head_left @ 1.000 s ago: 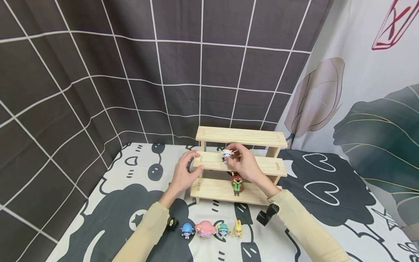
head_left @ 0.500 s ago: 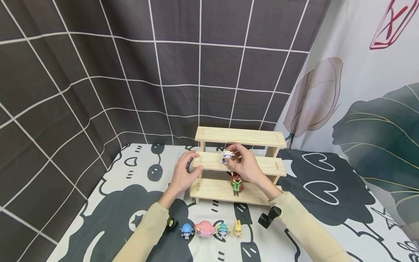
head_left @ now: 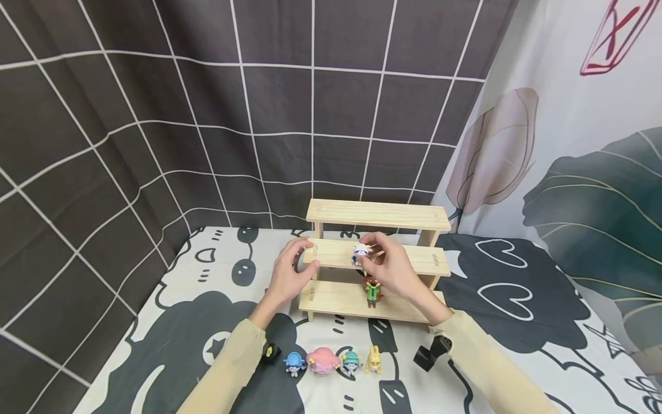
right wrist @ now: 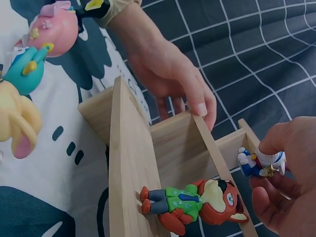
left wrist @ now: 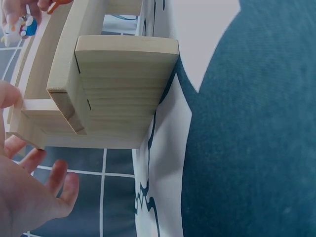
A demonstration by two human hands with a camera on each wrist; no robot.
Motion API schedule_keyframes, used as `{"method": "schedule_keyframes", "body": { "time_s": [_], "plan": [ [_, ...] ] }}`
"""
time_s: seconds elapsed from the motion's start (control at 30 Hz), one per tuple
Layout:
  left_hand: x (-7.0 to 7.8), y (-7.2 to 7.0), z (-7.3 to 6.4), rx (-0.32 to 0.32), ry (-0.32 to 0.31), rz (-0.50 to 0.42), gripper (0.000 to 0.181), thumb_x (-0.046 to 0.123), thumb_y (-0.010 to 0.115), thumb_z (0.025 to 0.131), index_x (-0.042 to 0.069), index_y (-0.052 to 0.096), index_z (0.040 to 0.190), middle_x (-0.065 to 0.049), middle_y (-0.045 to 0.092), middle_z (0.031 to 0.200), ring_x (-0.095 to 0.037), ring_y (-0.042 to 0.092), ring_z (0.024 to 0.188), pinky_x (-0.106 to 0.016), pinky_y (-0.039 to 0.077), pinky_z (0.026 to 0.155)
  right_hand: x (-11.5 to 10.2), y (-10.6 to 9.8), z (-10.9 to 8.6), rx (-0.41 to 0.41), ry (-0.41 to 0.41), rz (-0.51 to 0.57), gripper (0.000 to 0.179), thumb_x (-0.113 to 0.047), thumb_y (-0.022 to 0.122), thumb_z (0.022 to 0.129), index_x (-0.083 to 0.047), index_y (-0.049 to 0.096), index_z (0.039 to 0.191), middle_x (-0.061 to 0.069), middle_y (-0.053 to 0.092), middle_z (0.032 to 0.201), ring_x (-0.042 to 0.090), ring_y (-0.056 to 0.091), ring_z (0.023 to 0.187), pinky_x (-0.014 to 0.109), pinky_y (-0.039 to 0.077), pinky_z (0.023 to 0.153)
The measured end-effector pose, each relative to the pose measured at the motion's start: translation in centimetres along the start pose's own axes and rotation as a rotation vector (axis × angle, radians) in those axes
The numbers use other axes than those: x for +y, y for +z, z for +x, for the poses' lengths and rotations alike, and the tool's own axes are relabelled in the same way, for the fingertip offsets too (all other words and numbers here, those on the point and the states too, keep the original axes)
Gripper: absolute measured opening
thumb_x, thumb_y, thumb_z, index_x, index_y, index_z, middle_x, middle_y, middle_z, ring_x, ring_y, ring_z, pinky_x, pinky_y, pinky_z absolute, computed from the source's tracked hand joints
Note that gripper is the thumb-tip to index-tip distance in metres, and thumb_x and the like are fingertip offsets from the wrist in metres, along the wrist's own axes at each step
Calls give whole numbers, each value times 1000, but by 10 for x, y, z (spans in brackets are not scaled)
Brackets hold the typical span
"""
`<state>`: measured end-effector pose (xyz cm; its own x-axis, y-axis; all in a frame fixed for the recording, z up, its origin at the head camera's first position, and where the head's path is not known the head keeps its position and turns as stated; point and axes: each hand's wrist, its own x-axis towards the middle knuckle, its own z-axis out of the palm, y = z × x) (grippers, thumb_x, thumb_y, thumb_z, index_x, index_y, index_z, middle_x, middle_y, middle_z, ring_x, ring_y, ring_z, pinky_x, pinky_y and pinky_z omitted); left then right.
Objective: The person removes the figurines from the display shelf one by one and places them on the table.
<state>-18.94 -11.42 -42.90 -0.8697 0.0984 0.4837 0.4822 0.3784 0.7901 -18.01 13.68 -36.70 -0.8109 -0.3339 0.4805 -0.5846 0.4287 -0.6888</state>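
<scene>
A three-tier wooden display shelf (head_left: 414, 260) stands on the patterned cloth. My left hand (head_left: 289, 270) grips the left end of its middle tier, thumb on the front edge and index finger over the top. My right hand (head_left: 395, 267) pinches a small white-and-blue figurine (head_left: 361, 253) upright, close over the middle tier. In the right wrist view the thumb lies across the white head of this figurine (right wrist: 259, 160), partly hiding it. A red fox figurine (head_left: 372, 292) in a green shirt stands on the bottom tier, below the right hand.
In front of the shelf, a row holds a blue-hatted figurine (head_left: 294, 363), a round pink figurine (head_left: 323, 361), a teal-hatted figurine (head_left: 350, 362) and a yellow rabbit figurine (head_left: 373, 360). A dark gridded curtain (head_left: 279, 144) hangs behind.
My right hand has brought the white-and-blue figurine slightly right and toward the front edge of the middle tier. My left hand keeps its grip on the shelf's end.
</scene>
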Motion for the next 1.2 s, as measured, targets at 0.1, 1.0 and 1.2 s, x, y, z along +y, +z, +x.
{"method": "schedule_keyframes", "body": {
  "time_s": [0.1,1.0,1.2],
  "plan": [
    [-1,0,0,2,1,-1,38,9,73,84,4,63,120,-16,52,141,-43,53,119,-61,45,97,-1,-1,-2,1,-6,4,30,5,74,84,0,62,111,13,66,103,24,65,88,27,54,67],
    [1,1,-1,1,-8,4,38,8,74,85,6,63,121,-15,52,140,-38,53,122,-60,45,99,-5,-12,-35,9,18,-23,35,8,76,81,-2,62,112,4,64,96,16,60,78,29,54,65],
    [1,0,-1,2,-7,7,38,8,73,85,5,63,121,-17,52,140,-40,53,122,-61,44,99,-9,-12,-44,7,21,-22,35,8,77,81,-4,63,111,3,65,97,14,63,77,29,55,64]
  ]
}}
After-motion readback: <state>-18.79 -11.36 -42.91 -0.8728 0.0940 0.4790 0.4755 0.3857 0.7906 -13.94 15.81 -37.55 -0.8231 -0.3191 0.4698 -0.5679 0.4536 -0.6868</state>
